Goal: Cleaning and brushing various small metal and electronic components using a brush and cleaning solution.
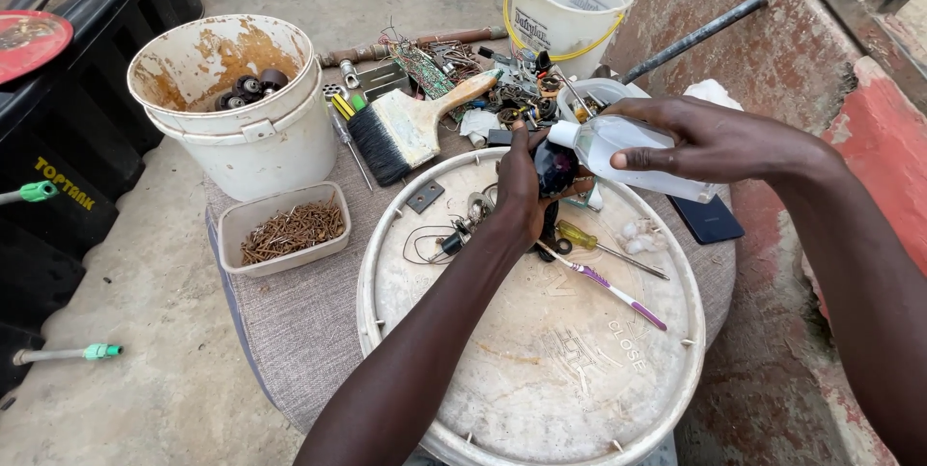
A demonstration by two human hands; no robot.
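Lid: big round white lid [541, 360] lies flat on the cloth-covered table [299, 331], closest to us; it is the work top.
Toothbrush: purple and white toothbrush [613, 290] lies on the lid, just under the hands.
Screwdriver: small yellow-handled screwdriver [599, 244] lies beside it.
Left hand: left hand [519, 191] is closed around a small dark part [554, 167], held up over the far half of the lid.
Right hand: right hand [710, 138] is wrapped around a clear plastic bottle [628, 152], tipped on its side, spout right at the dark part.
Spill risk: I think the liquid could come out too fast if the bottle is squeezed hard. It would run over the left fingers and drip on the small bits [463, 225] below.
Drop risk: a wet part may get slippery and fall onto the lid, maybe into the wires there.
Phone: dark flat phone [708, 220] lies near the right wrist, so splashes might hit it.
Tray: small tray [285, 229] of rusty nails sits left of the lid.
Brush: wide paint brush [410, 123] lies farther back.
Left bucket: stained white bucket [232, 104] stands behind the tray, with dark round things inside.
Junk pile: wires and metal scraps [483, 70] are heaped behind the hands.
Far bucket: white bucket with a yellow handle [565, 7] stands at the back.
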